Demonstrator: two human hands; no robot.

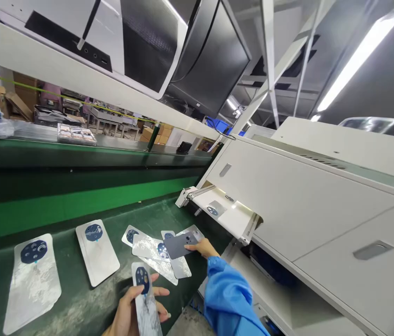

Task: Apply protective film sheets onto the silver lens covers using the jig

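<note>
My left hand point(127, 305) grips a silvery phone back cover point(148, 310), its dark blue round camera patch turned up beside the thumb. In my right hand point(203, 247) is a dark grey phone back cover point(176, 246), pinched near its camera holes. It lies over a loose pile of silvery covers point(148, 245), so parts of that pile are hidden. Left of them, a stack of covers point(99, 256) rests on the green surface. Another stack point(32, 289) sits farther left.
A white conveyor point(231, 221) carrying covers juts from the slot of a large white machine point(305, 200) at the right. The dark green work surface point(78, 303) runs beneath. Overhead hangs a shelf point(130, 100) with a monitor point(214, 56). A tray of parts point(76, 134) stands on the ledge behind.
</note>
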